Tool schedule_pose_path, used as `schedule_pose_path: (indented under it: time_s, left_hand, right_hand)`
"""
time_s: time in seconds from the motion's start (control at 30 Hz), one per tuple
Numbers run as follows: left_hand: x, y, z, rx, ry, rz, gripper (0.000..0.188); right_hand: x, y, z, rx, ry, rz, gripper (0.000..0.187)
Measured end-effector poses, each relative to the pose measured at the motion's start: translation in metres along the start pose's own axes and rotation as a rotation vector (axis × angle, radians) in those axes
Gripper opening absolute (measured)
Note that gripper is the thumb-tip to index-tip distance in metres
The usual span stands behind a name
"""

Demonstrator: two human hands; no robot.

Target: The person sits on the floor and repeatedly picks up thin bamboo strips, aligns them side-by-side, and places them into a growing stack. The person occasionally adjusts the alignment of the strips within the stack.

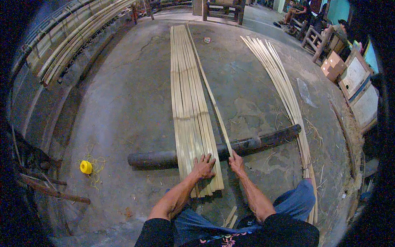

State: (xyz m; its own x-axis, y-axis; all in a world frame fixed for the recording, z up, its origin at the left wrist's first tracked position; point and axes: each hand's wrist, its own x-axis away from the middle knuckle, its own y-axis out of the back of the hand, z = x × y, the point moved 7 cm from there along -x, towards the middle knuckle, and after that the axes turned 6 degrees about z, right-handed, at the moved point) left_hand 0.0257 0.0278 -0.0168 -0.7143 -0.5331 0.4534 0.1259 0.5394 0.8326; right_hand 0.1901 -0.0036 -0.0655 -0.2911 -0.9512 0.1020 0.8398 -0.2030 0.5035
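A flat row of long pale bamboo strips stretches away from me, its near part lying across a dark round pole. My left hand rests on top of the row near the pole, fingers spread. In my right hand the near end of a single bamboo strip is gripped, fingers closed around it. That strip slants beside the row's right edge; its far tip comes close to the row's far end, with a narrow wedge of floor between them.
More bamboo strips lie in a loose bundle on the right, past the pole's end. A yellow twine spool with tangled string sits at the left. Bamboo poles are racked far left. Cardboard boxes and seated people are at the far right.
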Motion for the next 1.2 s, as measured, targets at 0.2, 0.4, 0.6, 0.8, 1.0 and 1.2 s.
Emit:
schedule_pose_path:
  time_s: [0.2, 0.4, 0.6, 0.8, 1.0, 1.2]
  left_hand:
    - [0.0, 0.001, 0.001, 0.039, -0.013, 0.01, 0.071]
    - [-0.001, 0.0, 0.0, 0.016, -0.01, -0.023, 0.071]
    - [-0.011, 0.008, 0.03, 0.272, -0.004, -0.188, 0.067]
    - [0.035, 0.018, 0.128, 0.459, 0.567, -0.413, 0.059]
    - [0.046, -0.069, 0.183, 0.811, 0.769, -0.029, 0.063]
    - [0.035, -0.072, 0.175, 0.845, 0.482, -0.147, 0.039]
  right_hand:
    - [0.006, 0.003, 0.015, -0.139, -0.019, -0.088, 0.034]
    - [-0.013, 0.011, 0.07, -0.133, 0.085, -0.184, 0.036]
    - [-0.038, -0.042, 0.103, -0.264, -0.008, 0.017, 0.039]
    - [-0.029, -0.109, 0.114, -0.675, -0.201, 0.21, 0.043]
    - [0.003, -0.144, 0.122, -0.568, -0.206, 0.324, 0.05]
    - [0.016, -0.167, 0.111, -0.641, -0.215, 0.395, 0.05]
